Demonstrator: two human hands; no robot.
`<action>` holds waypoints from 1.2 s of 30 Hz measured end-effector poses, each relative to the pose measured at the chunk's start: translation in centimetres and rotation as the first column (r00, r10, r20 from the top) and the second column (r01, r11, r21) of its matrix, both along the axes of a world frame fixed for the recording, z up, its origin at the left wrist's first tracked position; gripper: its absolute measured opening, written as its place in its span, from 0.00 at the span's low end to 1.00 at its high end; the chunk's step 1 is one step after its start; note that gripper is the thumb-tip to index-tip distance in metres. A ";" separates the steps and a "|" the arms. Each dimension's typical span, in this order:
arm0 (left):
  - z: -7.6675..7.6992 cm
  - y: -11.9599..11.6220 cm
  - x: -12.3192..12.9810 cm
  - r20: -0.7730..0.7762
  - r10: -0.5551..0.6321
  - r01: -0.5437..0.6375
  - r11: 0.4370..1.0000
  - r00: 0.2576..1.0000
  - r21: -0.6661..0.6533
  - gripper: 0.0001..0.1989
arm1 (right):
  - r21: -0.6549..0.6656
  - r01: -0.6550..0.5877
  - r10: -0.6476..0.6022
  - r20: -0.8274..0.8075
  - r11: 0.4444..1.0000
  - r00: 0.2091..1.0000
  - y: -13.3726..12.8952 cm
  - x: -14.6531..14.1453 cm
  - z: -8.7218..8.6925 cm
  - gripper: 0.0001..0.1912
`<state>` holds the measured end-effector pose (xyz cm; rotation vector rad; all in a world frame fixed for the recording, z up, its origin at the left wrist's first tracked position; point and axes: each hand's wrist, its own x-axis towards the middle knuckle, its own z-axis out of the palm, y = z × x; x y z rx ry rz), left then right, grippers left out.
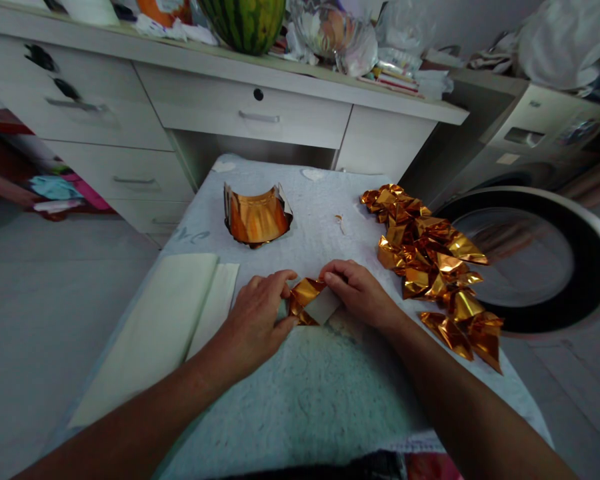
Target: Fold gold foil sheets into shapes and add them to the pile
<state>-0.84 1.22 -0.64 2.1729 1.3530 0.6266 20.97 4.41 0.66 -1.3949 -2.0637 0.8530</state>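
Observation:
A small sheet of gold foil paper (307, 291), partly folded with its pale back showing, lies on the cloth-covered table between my hands. My left hand (263, 310) grips its left side between thumb and fingers. The upper right edge is pinched by my right hand (355, 290). Beyond them stands a curved stack of gold foil sheets (257, 217). Folded gold foil pieces (420, 257) form a heap to the right. Left of my left hand lies folded pale paper (155, 333).
The table's pale cloth (300, 393) spreads beneath everything. A white desk with drawers (250, 110) stands behind, with a watermelon (245, 23) and a glass bowl (325, 27) on top. At right, a washing machine's round door (525, 257) hangs open close to the foil heap.

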 end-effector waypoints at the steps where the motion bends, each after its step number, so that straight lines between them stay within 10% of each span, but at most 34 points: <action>1: 0.0 0.0 0.0 0.002 -0.001 0.001 1.000 1.000 -0.013 0.27 | -0.028 0.012 -0.013 -0.042 1.000 0.999 0.0 0.0 -0.2 0.09; 10: 0.7 0.3 0.0 0.111 -0.033 0.048 0.990 0.993 -0.129 0.26 | -0.214 -0.022 -0.053 -0.340 0.977 0.939 -0.1 0.1 0.3 0.05; 18: 1.3 1.0 -0.2 0.470 0.229 -0.084 0.947 0.852 -0.308 0.09 | -0.311 -0.078 -0.052 -0.389 0.947 0.920 -0.4 0.4 0.6 0.09; 27: 1.4 1.2 -0.6 0.216 0.147 -0.160 0.986 0.965 0.039 0.10 | -0.248 -0.219 0.125 -0.347 0.944 0.930 -1.0 0.2 0.2 0.03; 36: 0.4 1.5 -0.2 -0.021 0.062 -0.060 0.993 0.998 0.102 0.14 | 0.053 -0.203 0.191 0.174 0.978 0.966 -1.2 -0.8 0.5 0.08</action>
